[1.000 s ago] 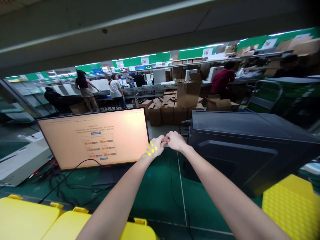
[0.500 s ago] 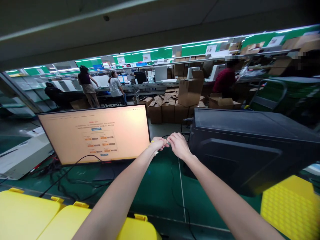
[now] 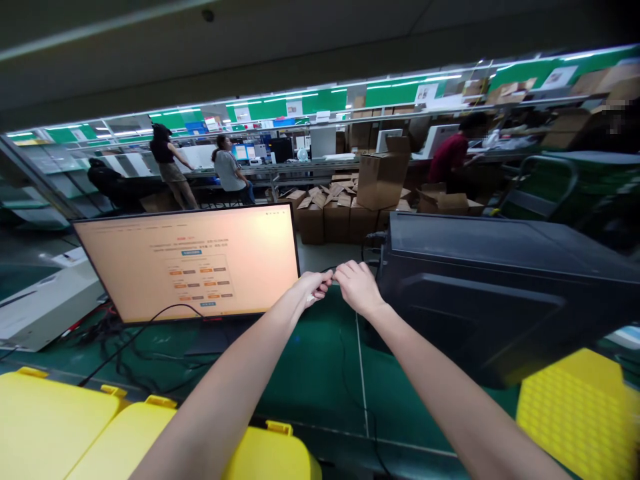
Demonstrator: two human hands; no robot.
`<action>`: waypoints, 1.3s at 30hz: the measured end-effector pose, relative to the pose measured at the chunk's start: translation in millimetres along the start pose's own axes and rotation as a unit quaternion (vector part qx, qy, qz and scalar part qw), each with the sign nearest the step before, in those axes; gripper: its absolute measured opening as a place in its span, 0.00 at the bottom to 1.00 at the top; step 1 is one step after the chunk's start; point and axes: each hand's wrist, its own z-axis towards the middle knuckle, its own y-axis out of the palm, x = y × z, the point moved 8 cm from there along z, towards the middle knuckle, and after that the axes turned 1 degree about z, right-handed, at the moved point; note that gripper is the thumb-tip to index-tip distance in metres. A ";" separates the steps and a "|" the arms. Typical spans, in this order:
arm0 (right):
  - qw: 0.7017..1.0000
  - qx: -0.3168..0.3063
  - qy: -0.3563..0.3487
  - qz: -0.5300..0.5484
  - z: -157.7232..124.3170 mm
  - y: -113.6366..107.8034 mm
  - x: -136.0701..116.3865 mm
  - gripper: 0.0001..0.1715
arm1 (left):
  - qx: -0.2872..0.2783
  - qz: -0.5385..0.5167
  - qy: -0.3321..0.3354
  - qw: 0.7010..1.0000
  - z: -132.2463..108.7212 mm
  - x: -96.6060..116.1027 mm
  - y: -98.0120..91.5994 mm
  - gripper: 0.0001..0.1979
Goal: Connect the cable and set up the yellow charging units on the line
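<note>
"Turned over since a second ago is the left hand (image 3: 316, 288), its yellow dots rolled out of sight."
"And the fingers?"
"Curled, and brought nearly tip to tip with those of the right hand (image 3: 359, 288); whether anything is pinched cannot be told. Against the left palm a small white piece (image 3: 311, 299) is seen."
"What room is left?"
"Both hands are framed between the screen (image 3: 190, 267), by its right edge, and the black computer case (image 3: 470, 307), the right hand just beside it. Below, open green table (image 3: 310, 373) is crossed by a pale line (image 3: 361, 370) and bordered in front by yellow boxes (image 3: 273, 457)."
</note>
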 end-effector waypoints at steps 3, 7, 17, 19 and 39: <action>0.991 0.072 0.081 0.078 -8.9 -11.3 -4.6 0.09 | 0.020 -0.024 0.008 0.999 0.3 3.1 -4.5 0.10; 0.936 0.128 0.225 0.240 -36.0 -2.0 -12.0 0.15 | 0.048 -0.029 0.006 0.998 4.2 0.0 -8.8 0.11; 0.792 0.057 0.375 0.480 -52.7 46.2 -31.6 0.22 | 0.073 0.047 0.093 0.992 -0.8 9.6 -1.2 0.08; 0.806 0.062 0.361 0.464 -51.0 37.8 -28.5 0.21 | 0.075 0.064 0.119 0.988 -3.4 13.9 -1.8 0.07; 0.972 -0.040 0.229 -0.015 17.1 -10.3 17.2 0.07 | 0.029 0.124 0.190 0.974 -8.8 27.8 -2.1 0.06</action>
